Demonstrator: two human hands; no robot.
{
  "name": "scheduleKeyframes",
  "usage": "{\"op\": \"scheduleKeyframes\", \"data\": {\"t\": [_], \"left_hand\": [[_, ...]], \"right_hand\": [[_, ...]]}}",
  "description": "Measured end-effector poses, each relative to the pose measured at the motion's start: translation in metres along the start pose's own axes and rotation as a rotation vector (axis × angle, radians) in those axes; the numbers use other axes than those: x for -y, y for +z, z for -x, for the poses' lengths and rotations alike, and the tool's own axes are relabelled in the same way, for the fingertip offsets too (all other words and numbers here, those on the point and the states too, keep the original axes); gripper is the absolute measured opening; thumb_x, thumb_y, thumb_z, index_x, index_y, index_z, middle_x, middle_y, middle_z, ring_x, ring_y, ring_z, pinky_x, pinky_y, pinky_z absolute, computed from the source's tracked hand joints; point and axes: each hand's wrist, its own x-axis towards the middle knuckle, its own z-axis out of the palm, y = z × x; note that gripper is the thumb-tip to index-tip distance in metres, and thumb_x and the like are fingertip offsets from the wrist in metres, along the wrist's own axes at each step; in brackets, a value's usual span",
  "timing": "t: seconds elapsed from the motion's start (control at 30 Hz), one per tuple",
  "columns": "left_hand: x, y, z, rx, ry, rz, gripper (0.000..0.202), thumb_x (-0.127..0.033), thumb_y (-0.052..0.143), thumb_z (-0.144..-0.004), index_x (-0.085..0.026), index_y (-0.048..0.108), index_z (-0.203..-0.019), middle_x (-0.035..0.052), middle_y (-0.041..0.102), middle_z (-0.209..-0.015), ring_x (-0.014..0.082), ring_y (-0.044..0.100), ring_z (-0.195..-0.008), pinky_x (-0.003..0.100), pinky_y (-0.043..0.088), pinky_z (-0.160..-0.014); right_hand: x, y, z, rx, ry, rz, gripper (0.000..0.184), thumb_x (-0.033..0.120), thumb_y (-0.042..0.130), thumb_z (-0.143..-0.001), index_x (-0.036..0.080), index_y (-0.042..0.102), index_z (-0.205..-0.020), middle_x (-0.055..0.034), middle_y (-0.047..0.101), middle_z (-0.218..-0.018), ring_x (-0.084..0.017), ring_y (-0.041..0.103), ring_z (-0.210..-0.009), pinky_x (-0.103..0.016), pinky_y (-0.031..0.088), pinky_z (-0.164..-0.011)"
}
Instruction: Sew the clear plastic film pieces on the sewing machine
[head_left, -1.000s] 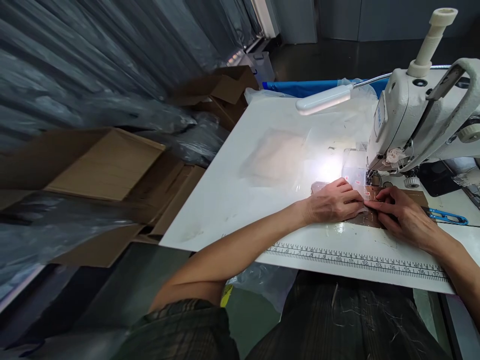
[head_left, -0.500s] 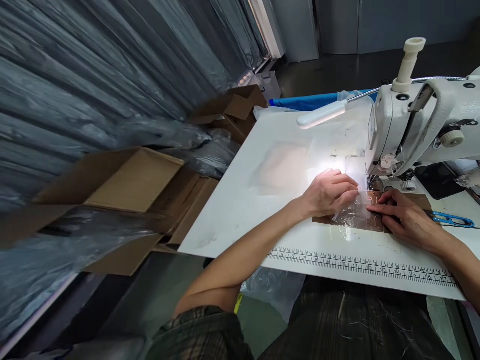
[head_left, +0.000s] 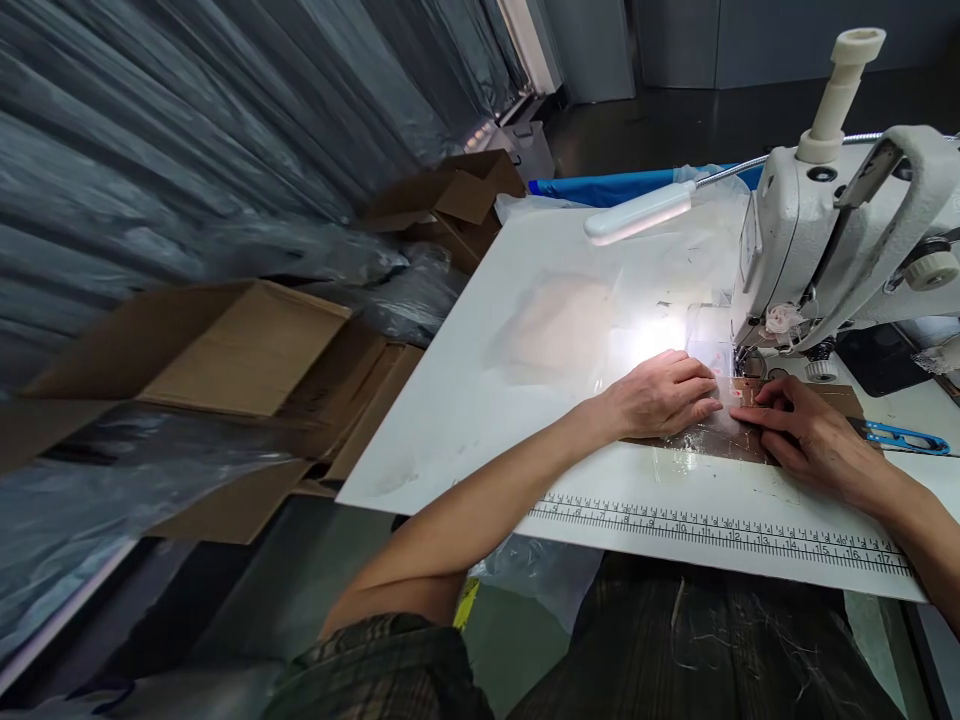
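A thin, see-through white fabric piece (head_left: 721, 398) with small pink spots lies under the needle area of a white sewing machine (head_left: 780, 240). My left hand (head_left: 664, 393) is on its left side, fingers bent and close together on the fabric's edge. From the right, my right hand (head_left: 814, 435) holds the near part, its index finger stretched toward the left fingertips. Both hands rest over a brown strip (head_left: 739, 445) on the table, partly covered with shiny clear film. What lies beneath the fingertips is hidden.
Blue thread snips (head_left: 904, 437) lie right of my right hand. A printed ruler (head_left: 720, 535) runs along the front edge of the white table (head_left: 450, 430). A lamp (head_left: 641, 212) hangs over the tabletop. Open cardboard boxes (head_left: 247, 345) with plastic stand at left, beside a grey curtain (head_left: 225, 120).
The fabric has shifted slightly away from me toward the needle, and less of it shows at the near side. Both hands stay on it. The view has shifted a little.
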Motion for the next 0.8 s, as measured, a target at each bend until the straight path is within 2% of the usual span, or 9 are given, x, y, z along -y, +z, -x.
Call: {"op": "scheduleKeyframes", "data": {"t": [0.27,0.4,0.5,0.67,0.8], "left_hand": [[-0.002,-0.001,-0.001,-0.006,0.007,-0.019,0.041,-0.034,0.028,-0.106,-0.014,0.063,-0.097,0.0092,0.069,-0.095,0.0164,0.062,-0.085,0.033,0.052,-0.077],[-0.005,0.002,-0.002,-0.004,-0.008,-0.123,0.044,-0.04,0.026,-0.106,-0.013,0.061,-0.108,0.0092,0.066,-0.094,0.0175,0.058,-0.08,0.034,0.047,-0.072],[-0.011,0.003,-0.004,0.038,-0.044,-0.22,0.044,-0.041,0.025,-0.106,-0.015,0.061,-0.11,0.0092,0.064,-0.097,0.0179,0.055,-0.079,0.035,0.043,-0.072],[-0.018,-0.001,-0.01,0.122,-0.087,-0.334,0.042,-0.037,0.029,-0.104,-0.012,0.062,-0.112,0.014,0.063,-0.115,0.0202,0.055,-0.085,0.036,0.04,-0.073],[-0.005,-0.007,-0.018,0.205,-0.005,-0.324,0.04,-0.035,0.032,-0.104,-0.012,0.063,-0.114,0.0132,0.063,-0.125,0.0212,0.056,-0.084,0.037,0.037,-0.072]], "right_hand": [[0.0,0.004,0.002,-0.008,0.016,0.028,0.035,0.02,0.046,-0.093,0.027,0.073,-0.114,-0.0105,0.059,-0.102,-0.021,0.061,-0.09,-0.038,0.057,-0.081],[0.0,0.007,0.004,-0.031,0.023,0.041,0.037,0.017,0.045,-0.091,0.026,0.073,-0.114,-0.0113,0.058,-0.103,-0.022,0.061,-0.092,-0.038,0.057,-0.082],[0.0,0.008,0.005,-0.024,0.042,0.045,0.038,0.018,0.045,-0.091,0.028,0.072,-0.115,-0.0107,0.058,-0.104,-0.022,0.061,-0.094,-0.039,0.056,-0.084],[0.0,0.007,0.004,0.001,0.045,0.054,0.038,0.02,0.046,-0.092,0.029,0.07,-0.119,-0.0104,0.059,-0.105,-0.023,0.061,-0.094,-0.04,0.057,-0.083],[-0.001,0.008,0.001,-0.004,0.083,0.095,0.038,0.022,0.046,-0.093,0.03,0.067,-0.124,-0.01,0.058,-0.106,-0.023,0.061,-0.091,-0.04,0.058,-0.081]]}}
